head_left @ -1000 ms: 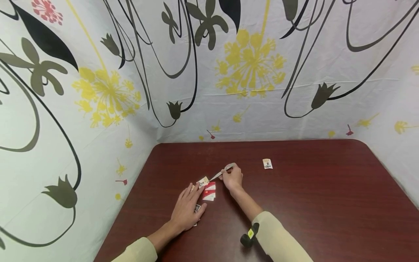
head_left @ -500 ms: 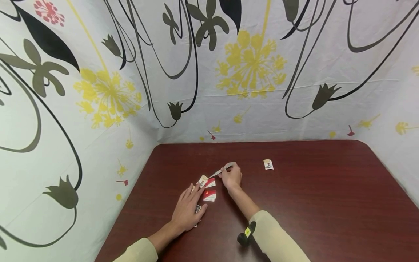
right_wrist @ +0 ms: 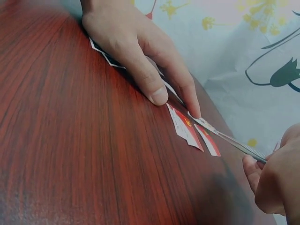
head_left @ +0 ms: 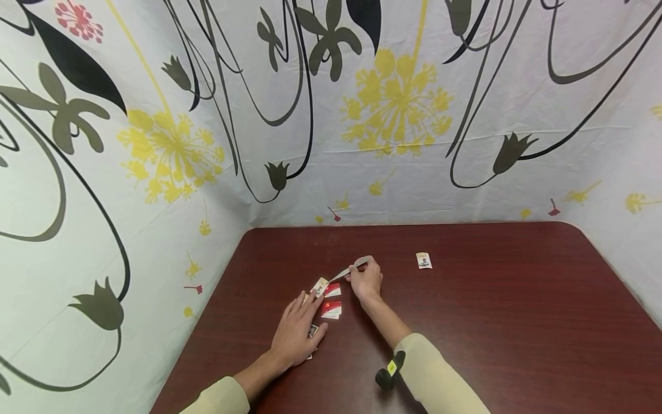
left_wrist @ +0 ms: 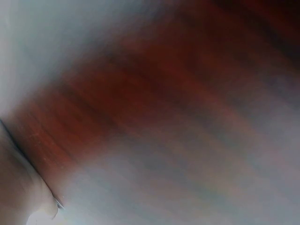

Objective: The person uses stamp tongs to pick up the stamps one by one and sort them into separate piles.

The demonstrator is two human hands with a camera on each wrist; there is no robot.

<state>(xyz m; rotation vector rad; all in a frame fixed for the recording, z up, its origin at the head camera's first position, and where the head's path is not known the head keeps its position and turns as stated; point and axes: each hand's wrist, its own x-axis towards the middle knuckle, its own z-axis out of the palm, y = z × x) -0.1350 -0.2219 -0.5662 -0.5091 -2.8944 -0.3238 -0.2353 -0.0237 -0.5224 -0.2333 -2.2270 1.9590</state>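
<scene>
My right hand [head_left: 366,282] pinches a pair of metal tweezers [head_left: 342,274] that point left. Their tips meet the edge of a cream postage stamp [head_left: 320,284] lying tilted on the table. Spread fingers of my left hand [head_left: 299,330] rest flat over the stamps, with fingertips on the cream one's lower edge. Beside them lie red-and-white stamps, an upper one [head_left: 333,290] and a lower overlapping group [head_left: 331,309]. A dark-bordered stamp [head_left: 312,330] shows between left thumb and fingers; more is hidden under the palm. In the right wrist view, the tweezers [right_wrist: 241,147] reach the left index fingertip.
A single cream stamp [head_left: 424,260] lies apart toward the back right of the dark red wooden table [head_left: 496,322]. Patterned white cloth [head_left: 331,126] rises behind and at the sides. A black device [head_left: 390,371] sits at the right sleeve. The left wrist view is mostly blurred.
Compared with one second ago, the cream stamp at the tweezers has turned steeper, and the upper red stamp has parted from the lower ones, leaving a gap. Both hands stay nearly in place.
</scene>
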